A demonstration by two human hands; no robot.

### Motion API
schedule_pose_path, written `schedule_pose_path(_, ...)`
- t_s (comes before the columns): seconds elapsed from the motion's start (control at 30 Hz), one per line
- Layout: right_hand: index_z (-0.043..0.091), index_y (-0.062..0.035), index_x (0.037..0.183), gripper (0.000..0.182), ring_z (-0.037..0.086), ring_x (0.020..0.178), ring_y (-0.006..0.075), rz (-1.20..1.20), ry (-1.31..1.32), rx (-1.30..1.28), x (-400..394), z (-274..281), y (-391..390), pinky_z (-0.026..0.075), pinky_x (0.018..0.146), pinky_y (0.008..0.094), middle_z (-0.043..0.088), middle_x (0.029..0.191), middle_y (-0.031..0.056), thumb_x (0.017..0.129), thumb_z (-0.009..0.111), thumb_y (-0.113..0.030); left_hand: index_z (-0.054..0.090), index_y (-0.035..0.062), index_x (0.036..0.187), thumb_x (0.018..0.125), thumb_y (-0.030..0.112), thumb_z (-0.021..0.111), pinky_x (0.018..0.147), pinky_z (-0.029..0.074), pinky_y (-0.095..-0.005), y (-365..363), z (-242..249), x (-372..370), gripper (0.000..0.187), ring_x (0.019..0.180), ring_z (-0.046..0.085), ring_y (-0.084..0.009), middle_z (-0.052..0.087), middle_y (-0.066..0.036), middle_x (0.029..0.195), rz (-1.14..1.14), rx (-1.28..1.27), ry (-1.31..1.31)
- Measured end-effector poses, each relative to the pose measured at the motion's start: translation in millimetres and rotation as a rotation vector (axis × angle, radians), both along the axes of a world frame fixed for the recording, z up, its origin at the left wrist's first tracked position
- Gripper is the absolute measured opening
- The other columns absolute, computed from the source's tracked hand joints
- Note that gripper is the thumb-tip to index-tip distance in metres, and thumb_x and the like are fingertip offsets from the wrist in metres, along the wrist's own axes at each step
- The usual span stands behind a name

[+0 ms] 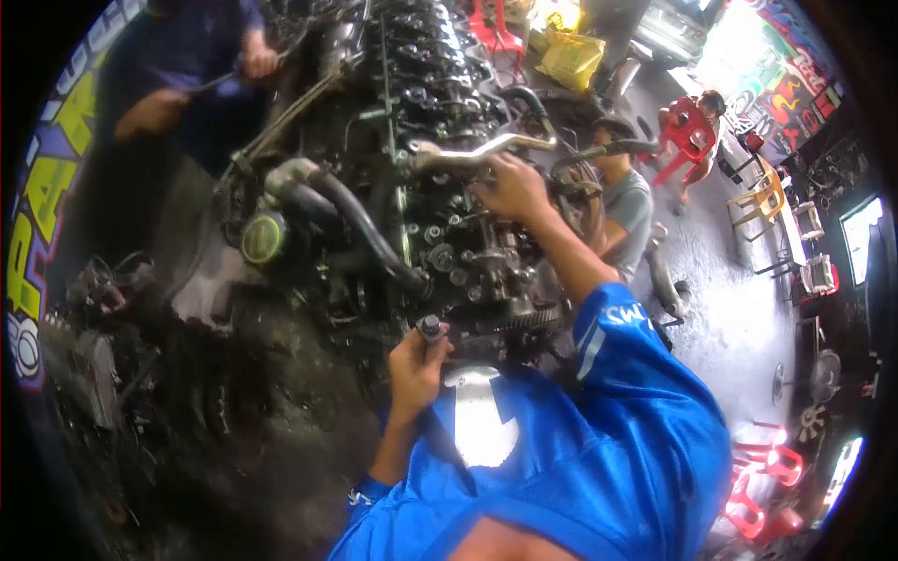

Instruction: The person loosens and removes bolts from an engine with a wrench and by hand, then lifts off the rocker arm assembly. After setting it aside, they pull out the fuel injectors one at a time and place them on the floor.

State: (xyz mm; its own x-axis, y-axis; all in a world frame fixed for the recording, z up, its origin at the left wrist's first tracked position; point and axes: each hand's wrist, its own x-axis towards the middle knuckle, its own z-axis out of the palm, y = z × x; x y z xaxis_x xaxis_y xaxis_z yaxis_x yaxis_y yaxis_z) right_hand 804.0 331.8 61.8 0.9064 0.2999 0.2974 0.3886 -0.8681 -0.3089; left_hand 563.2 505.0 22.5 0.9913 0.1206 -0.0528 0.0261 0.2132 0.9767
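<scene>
A large, dark engine (449, 234) with its top parts exposed stands before me. My left hand (413, 374) is low, near my chest, closed around a cylindrical metal tool that looks like a socket (430, 327); its end points up, and the rest is hidden in the fist. Stretched forward over the engine, my right hand (516, 190) has its thumb and fingers apart, the fingertips at the engine just below a bent metal pipe (505, 143). A black hose (360, 224) curves down the engine's left side, beside a round part with a yellow-green face (263, 238).
At the upper left, a person in dark clothes (201, 84) holds a long bar. Another person in a grey shirt (629, 201) is close at the engine's right. Farther right are a person with a red chair (687, 136), and more chairs (762, 201). Machine parts (103, 365) lie left.
</scene>
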Motion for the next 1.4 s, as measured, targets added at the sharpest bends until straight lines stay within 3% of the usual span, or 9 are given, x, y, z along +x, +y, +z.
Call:
schedule_pose_path(0.07, 0.063, -0.0091, 0.093, 0.032, 0.059, 0.094, 0.0276, -0.010, 0.113, -0.094, 12, -17, 0, 0.046, 0.078, 0.0441, 0.061, 0.096, 0.0109, 0.075, 0.063, -0.036, 0.059, -0.0017, 0.100, 0.086, 0.006, 0.057, 0.061, 0.042, -0.0208, 0, -1, 2, 0.015, 0.068, 0.054, -0.0083, 0.060, -0.004, 0.076, -0.016, -0.001, 0.000)
schedule_pose_path(0.13, 0.062, -0.0094, 0.090, 0.031, 0.060, 0.094, 0.0257, 0.225, -0.257, -0.030, 5, -22, -3, 0.044, 0.079, 0.0447, 0.062, 0.094, 0.0107, 0.075, 0.063, -0.036, 0.059, -0.0014, 0.100, 0.086, 0.006, 0.058, 0.062, 0.043, -0.0214, 0, 3, 5, 0.016, 0.068, 0.054, -0.0087, 0.060, -0.004, 0.076, -0.045, -0.013, 0.003)
schedule_pose_path(0.2, 0.061, -0.0103, 0.092, 0.033, 0.060, 0.095, 0.0263, 0.174, -0.180, 0.019, -2, -12, 4, 0.043, 0.081, 0.0446, 0.062, 0.095, 0.0110, 0.073, 0.063, -0.038, 0.059, -0.0015, 0.101, 0.086, 0.007, 0.058, 0.063, 0.044, -0.0219, -2, 4, 4, 0.018, 0.068, 0.055, -0.0090, 0.061, -0.005, 0.077, -0.036, -0.071, 0.006)
schedule_pose_path(0.27, 0.059, -0.0081, 0.096, 0.041, 0.059, 0.095, 0.0275, -0.184, -0.006, -0.003, -10, -3, 12, 0.043, 0.081, 0.0437, 0.062, 0.096, 0.0111, 0.072, 0.065, -0.041, 0.058, -0.0020, 0.103, 0.086, 0.009, 0.058, 0.064, 0.045, -0.0229, 1, 0, 3, 0.020, 0.068, 0.055, -0.0099, 0.061, -0.005, 0.078, -0.065, -0.028, 0.037)
schedule_pose_path(0.4, 0.057, -0.0021, 0.097, 0.052, 0.063, 0.087, 0.0319, -0.265, 0.245, -0.059, -6, -8, 19, 0.049, 0.074, 0.0433, 0.064, 0.092, 0.0161, 0.070, 0.067, -0.046, 0.057, -0.0030, 0.105, 0.085, 0.010, 0.057, 0.065, 0.045, -0.0244, 2, -7, 2, 0.024, 0.069, 0.056, -0.0117, 0.062, -0.008, 0.081, -0.082, -0.087, 0.020)
schedule_pose_path(0.83, 0.051, -0.0009, 0.109, 0.046, 0.063, 0.087, 0.0352, -0.257, 0.278, -0.075, -4, 1, 31, 0.050, 0.076, 0.0429, 0.065, 0.091, 0.0204, 0.068, 0.059, -0.019, 0.058, -0.0025, 0.106, 0.084, 0.010, 0.059, 0.068, 0.046, -0.0253, -3, -19, -10, 0.025, 0.073, 0.057, -0.0118, 0.062, -0.007, 0.082, -0.063, -0.144, 0.038)
schedule_pose_path(0.93, 0.056, -0.0056, 0.106, 0.049, 0.062, 0.088, 0.0339, -0.269, 0.197, -0.034, 4, 0, 33, 0.050, 0.074, 0.0427, 0.064, 0.093, 0.0173, 0.064, 0.067, -0.027, 0.058, -0.0024, 0.106, 0.084, 0.011, 0.060, 0.069, 0.046, -0.0252, -3, -17, -12, 0.026, 0.073, 0.057, -0.0113, 0.062, -0.007, 0.082, -0.079, -0.148, 0.062)
schedule_pose_path(1.1, 0.065, -0.0050, 0.095, 0.035, 0.061, 0.090, 0.0366, -0.203, 0.215, -0.021, -7, 14, 24, 0.049, 0.079, 0.0440, 0.063, 0.096, 0.0210, 0.072, 0.059, -0.030, 0.058, -0.0021, 0.107, 0.084, 0.012, 0.060, 0.069, 0.046, -0.0251, -5, -11, -12, 0.027, 0.073, 0.056, -0.0108, 0.062, -0.006, 0.082, -0.064, -0.159, 0.054)
schedule_pose_path(1.4, 0.066, -0.0143, 0.104, 0.043, 0.062, 0.083, 0.0330, -0.026, 0.258, 0.046, 22, 5, 11, 0.049, 0.075, 0.0402, 0.064, 0.086, 0.0193, 0.062, 0.063, -0.021, 0.058, -0.0015, 0.107, 0.084, 0.014, 0.061, 0.067, 0.047, -0.0255, -2, -12, -17, 0.028, 0.073, 0.057, -0.0117, 0.062, -0.007, 0.083, -0.066, -0.133, 0.014)
